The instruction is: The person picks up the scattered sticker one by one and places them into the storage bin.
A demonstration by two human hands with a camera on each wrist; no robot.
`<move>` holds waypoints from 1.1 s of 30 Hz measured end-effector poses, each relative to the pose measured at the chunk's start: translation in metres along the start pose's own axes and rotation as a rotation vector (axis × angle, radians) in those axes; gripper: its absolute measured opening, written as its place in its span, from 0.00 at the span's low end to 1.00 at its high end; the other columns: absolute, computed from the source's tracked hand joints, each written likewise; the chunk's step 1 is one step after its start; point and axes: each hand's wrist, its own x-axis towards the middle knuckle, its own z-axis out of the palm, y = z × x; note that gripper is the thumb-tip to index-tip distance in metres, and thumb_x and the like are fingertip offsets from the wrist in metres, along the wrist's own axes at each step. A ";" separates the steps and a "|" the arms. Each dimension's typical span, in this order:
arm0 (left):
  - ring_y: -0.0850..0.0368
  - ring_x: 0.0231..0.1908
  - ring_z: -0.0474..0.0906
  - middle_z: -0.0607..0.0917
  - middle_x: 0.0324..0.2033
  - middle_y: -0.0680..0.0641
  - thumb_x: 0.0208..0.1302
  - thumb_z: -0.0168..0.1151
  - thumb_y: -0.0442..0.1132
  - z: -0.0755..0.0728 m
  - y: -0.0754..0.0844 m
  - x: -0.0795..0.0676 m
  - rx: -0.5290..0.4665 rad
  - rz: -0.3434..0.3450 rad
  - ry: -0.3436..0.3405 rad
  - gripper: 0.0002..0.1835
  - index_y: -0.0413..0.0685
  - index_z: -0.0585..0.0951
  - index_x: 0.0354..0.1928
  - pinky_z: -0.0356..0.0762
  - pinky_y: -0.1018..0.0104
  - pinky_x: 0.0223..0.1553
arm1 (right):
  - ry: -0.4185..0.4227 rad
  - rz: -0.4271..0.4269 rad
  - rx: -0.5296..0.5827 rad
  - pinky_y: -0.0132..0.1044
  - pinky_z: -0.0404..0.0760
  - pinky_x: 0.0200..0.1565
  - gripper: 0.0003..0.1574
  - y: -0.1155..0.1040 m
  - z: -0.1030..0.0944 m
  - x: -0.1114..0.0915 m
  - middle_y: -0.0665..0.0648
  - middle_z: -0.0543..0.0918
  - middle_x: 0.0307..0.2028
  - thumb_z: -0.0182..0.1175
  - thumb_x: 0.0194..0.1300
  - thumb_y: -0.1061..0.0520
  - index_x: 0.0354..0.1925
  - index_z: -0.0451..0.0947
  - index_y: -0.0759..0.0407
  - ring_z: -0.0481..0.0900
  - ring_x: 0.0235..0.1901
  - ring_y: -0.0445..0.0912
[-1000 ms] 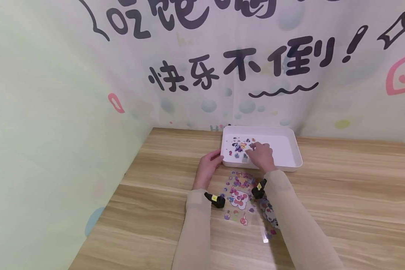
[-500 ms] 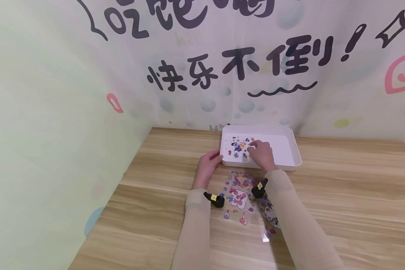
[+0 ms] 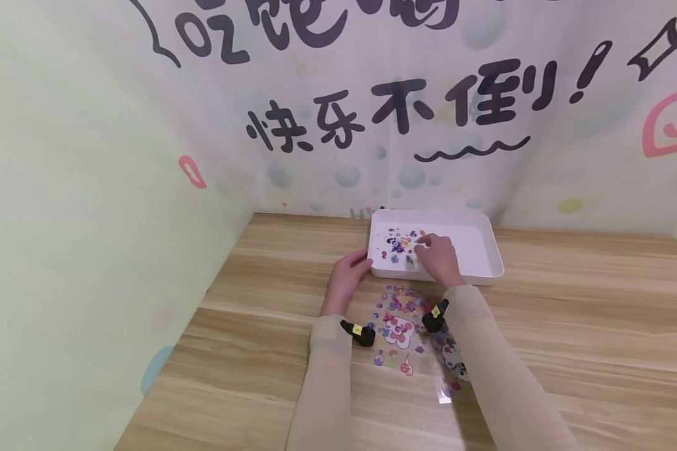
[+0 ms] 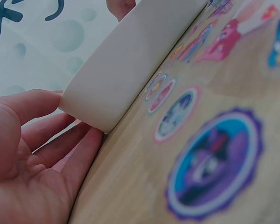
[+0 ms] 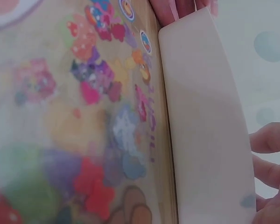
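Observation:
In the head view, a white tray stands at the table's back, with many small colourful sticker-like pieces spread over its left half. My left hand holds its front left corner; in the left wrist view the thumb touches the rim and the fingers reach round the side and lower edge. My right hand is over the tray beside the pieces, thumb and forefinger bent towards each other. Whether a small piece sits between those fingertips is too small to tell; the tray wall hides them in the right wrist view.
A clear sheet of cartoon stickers lies on the wooden table in front of the tray. Beside it, partly under the right forearm, is a second sticker sheet. A printed cloth wall rises behind the tray.
My right hand's fingertips have drawn slightly right, away from the cluster of pieces. The left hand keeps its place at the tray corner.

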 end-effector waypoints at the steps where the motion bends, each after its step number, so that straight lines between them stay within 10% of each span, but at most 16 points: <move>1: 0.63 0.47 0.73 0.75 0.52 0.53 0.59 0.58 0.44 0.000 0.000 0.000 0.001 0.002 -0.003 0.22 0.53 0.73 0.56 0.74 0.68 0.48 | 0.001 -0.006 0.002 0.51 0.69 0.52 0.22 0.000 -0.001 0.000 0.65 0.64 0.54 0.48 0.64 0.53 0.53 0.69 0.63 0.64 0.52 0.57; 33: 0.62 0.47 0.73 0.76 0.52 0.53 0.59 0.58 0.44 0.001 -0.002 0.002 -0.031 0.005 -0.012 0.22 0.53 0.73 0.56 0.73 0.68 0.48 | -0.066 -0.251 -0.096 0.42 0.76 0.37 0.23 0.016 -0.060 -0.056 0.58 0.77 0.40 0.46 0.66 0.45 0.51 0.71 0.58 0.75 0.38 0.49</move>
